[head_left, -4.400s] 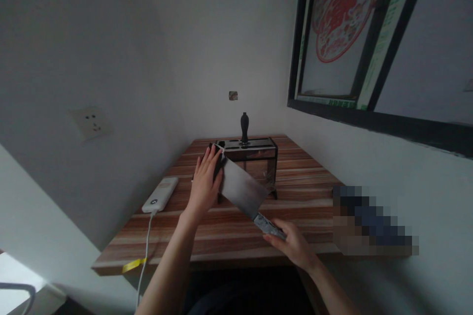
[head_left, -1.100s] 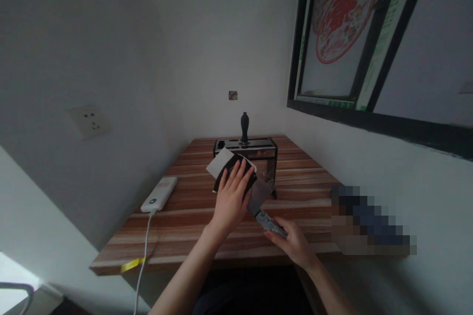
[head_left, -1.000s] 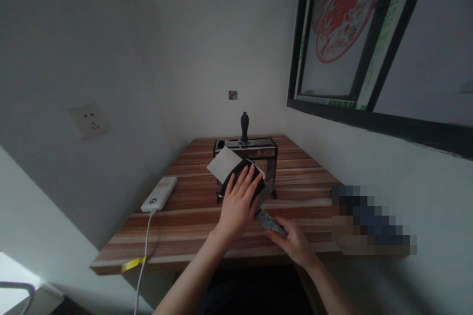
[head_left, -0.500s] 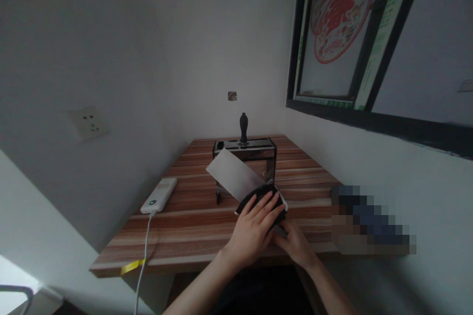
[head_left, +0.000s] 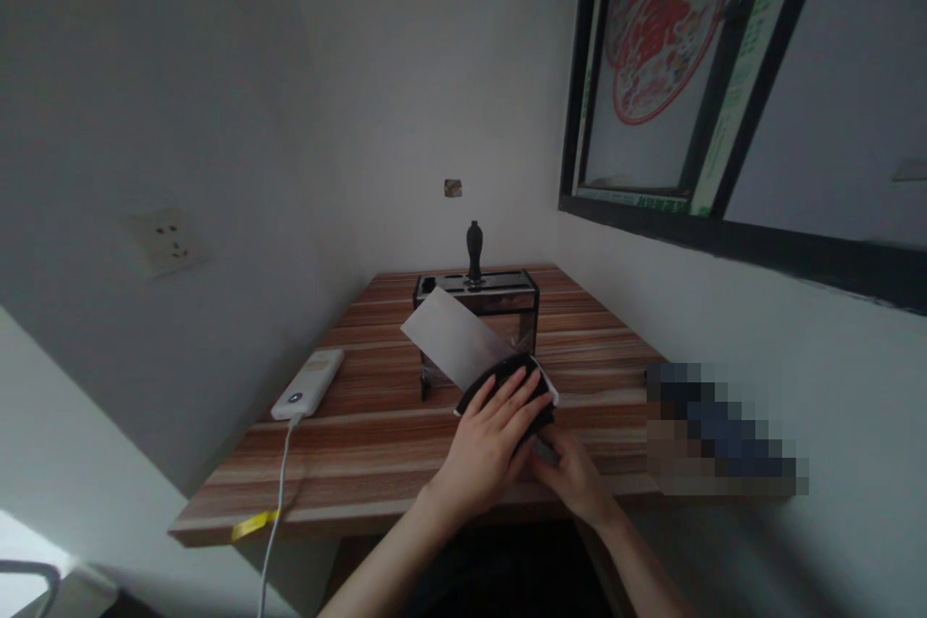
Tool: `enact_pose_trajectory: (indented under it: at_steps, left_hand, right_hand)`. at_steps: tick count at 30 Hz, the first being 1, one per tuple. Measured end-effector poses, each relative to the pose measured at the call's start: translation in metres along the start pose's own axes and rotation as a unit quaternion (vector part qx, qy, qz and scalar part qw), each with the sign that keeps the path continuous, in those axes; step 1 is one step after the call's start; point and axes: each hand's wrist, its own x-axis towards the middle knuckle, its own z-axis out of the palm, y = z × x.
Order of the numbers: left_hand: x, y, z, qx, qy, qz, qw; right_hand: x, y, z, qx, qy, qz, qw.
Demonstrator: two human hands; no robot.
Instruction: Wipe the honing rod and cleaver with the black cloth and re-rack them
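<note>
Left hand has slid down the cleaver blade, palm down.

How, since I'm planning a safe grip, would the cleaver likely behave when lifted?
The cleaver is probably stiff: its blade looks straight, unbent. It may feel front-heavy, given that broad blade. Smooth-looking, it might also be slippery.

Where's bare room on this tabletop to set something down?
Bare wood shows either side of the knife block: leftward to the white power bank, rightward to the blurred patch. Crowded: front middle, with cleaver, black cloth, left hand and right hand.
</note>
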Motion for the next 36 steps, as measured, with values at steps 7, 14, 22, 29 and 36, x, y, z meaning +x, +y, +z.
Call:
enact_pose_trajectory:
  at_steps: [7, 14, 22, 29, 36]
  left_hand:
    - [0.004, -0.012, -0.007, 0.020, 0.014, -0.011, 1.000]
    - [0.006, -0.016, -0.009, 0.042, 0.022, 0.014, 0.999]
    - [0.003, -0.018, -0.003, 0.041, 0.023, 0.002, 0.999]
    - [-0.003, -0.010, 0.001, 0.043, 0.010, 0.062, 0.997]
    - [-0.002, -0.013, -0.002, 0.053, 0.035, 0.019, 0.998]
  right_hand:
    - [0.002, -0.011, -0.002, 0.002, -0.012, -0.006, 1.000]
    - [0.001, -0.011, -0.002, 0.002, -0.010, 0.010, 1.000]
    - [0.002, -0.011, -0.001, 0.003, -0.021, 0.015, 1.000]
    - [0.000, -0.003, 0.000, -0.011, 0.022, 0.017, 1.000]
    - [0.001, -0.006, -0.001, 0.009, -0.008, 0.003, 1.000]
